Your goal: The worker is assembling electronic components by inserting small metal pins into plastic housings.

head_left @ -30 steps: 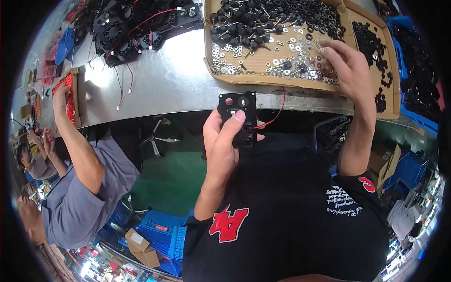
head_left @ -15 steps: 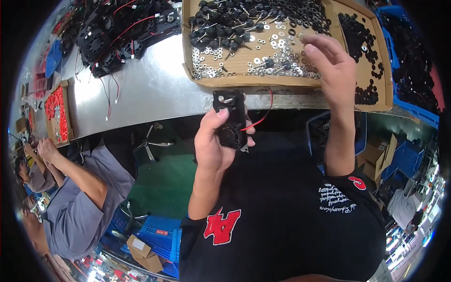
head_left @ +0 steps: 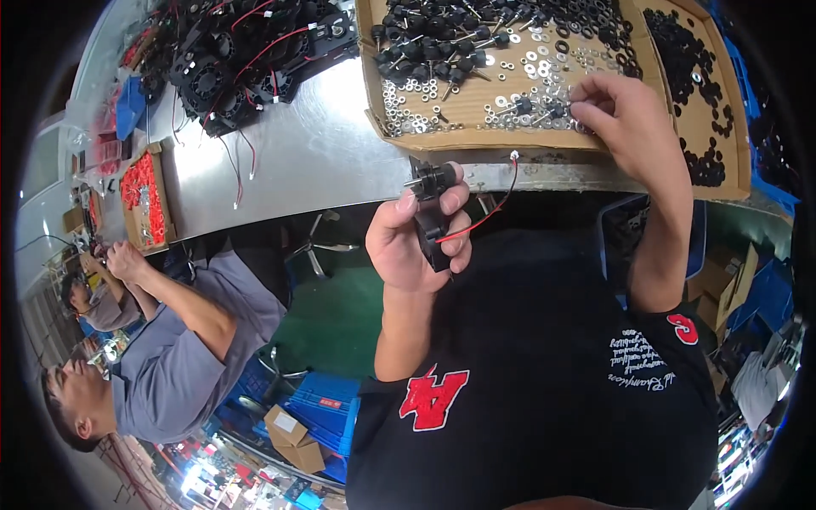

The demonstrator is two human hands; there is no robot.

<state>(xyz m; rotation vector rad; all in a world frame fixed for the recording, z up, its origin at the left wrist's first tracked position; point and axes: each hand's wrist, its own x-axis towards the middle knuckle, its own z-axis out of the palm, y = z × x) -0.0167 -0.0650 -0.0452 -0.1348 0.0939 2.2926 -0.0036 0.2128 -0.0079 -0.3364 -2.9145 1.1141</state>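
My left hand (head_left: 404, 246) is closed around a black plastic fan unit (head_left: 435, 180), held on edge above the near side of the table. A metal pin sticks out of the unit's side, and a thin red wire (head_left: 486, 223) with a small white connector loops to its right. Over the shallow cardboard tray (head_left: 476, 138), my right hand (head_left: 633, 127) reaches into the small washers (head_left: 544, 64), thumb and fingertips close together. Anything between those fingertips is too small to make out. Black knob-like parts with metal shafts (head_left: 442, 42) fill the tray's far left.
More black fan units (head_left: 255, 68) with wires are heaped at the far left. A second cardboard section (head_left: 693, 110) holds small black parts on the right. A box of red pieces (head_left: 143, 200) sits on the table's left, where a co-worker (head_left: 204, 331) in grey works.
My left hand has turned the fan unit from face-up to edge-on. My right hand has come lower toward the washers, its fingertips closer together. The whole view has shifted slightly.
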